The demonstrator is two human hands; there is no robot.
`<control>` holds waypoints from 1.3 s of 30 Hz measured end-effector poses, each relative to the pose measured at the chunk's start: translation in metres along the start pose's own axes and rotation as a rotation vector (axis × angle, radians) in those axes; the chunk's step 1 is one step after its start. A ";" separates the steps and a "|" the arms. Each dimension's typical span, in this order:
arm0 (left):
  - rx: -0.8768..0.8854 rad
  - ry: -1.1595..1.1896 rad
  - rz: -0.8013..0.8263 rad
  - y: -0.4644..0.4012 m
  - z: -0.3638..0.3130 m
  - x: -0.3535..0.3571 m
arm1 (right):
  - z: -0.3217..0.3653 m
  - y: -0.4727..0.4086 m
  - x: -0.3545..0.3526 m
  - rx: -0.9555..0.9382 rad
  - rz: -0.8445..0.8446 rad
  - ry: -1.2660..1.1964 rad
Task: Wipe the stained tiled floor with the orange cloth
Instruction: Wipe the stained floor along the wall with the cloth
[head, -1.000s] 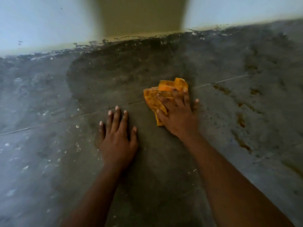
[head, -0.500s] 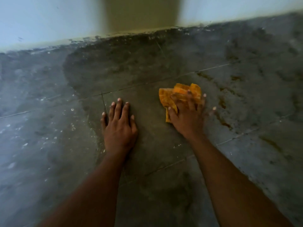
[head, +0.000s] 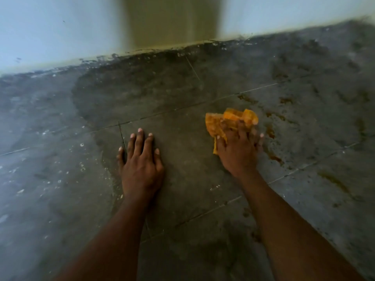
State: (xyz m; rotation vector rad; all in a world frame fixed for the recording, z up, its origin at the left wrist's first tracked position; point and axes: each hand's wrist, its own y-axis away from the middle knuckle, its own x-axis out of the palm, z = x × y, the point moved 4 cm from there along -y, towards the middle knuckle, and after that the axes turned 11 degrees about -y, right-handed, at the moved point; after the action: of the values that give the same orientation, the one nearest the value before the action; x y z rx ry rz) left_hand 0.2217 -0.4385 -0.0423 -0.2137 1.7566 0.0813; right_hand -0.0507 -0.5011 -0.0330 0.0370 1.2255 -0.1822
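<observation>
Right hand (head: 239, 151) pressing orange cloth (head: 229, 120), brown stains (head: 272, 132) beside, left hand (head: 142, 163) flat

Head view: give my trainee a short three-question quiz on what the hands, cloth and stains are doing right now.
1. True or false: the left hand holds the orange cloth.
2. Which side of the right hand do the brown stains lie on? A) left B) right
3. Fill in: the left hand rests flat on the ___.

Key: 1 false; 2 B; 3 tiled floor.
</observation>
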 end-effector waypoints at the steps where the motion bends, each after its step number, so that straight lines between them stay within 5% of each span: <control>1: -0.003 0.001 0.002 0.000 0.001 0.000 | 0.004 -0.014 0.004 0.089 0.000 -0.040; 4: -0.001 0.000 0.002 0.000 0.000 -0.001 | 0.026 -0.026 0.013 0.155 0.004 -0.083; 10: 0.013 0.030 0.018 0.004 -0.002 -0.004 | -0.012 0.074 -0.007 -0.345 0.099 -0.033; 13: 0.078 0.043 0.028 0.010 -0.001 -0.008 | -0.060 0.057 -0.025 -0.148 0.077 -0.002; 17: 0.189 0.038 0.075 0.039 -0.022 -0.003 | -0.036 0.021 -0.016 0.128 0.081 -0.084; 24: 0.082 0.054 0.046 0.122 -0.085 0.010 | -0.050 0.124 -0.022 -0.407 0.152 -0.002; 29: 0.089 -0.036 0.031 0.123 -0.087 0.019 | -0.082 0.060 -0.026 0.168 -0.042 -0.018; 35: 0.074 0.015 0.024 0.122 -0.090 0.012 | -0.063 0.133 -0.030 -0.257 0.097 -0.038; 39: 0.079 -0.026 0.067 0.120 -0.092 0.011 | -0.140 0.120 -0.053 0.076 -0.004 0.007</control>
State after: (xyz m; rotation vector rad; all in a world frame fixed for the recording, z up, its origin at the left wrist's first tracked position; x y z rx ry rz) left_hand 0.1082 -0.3379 -0.0422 -0.0963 1.7380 0.0631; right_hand -0.1795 -0.3593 -0.0392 0.1020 1.2254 -0.2322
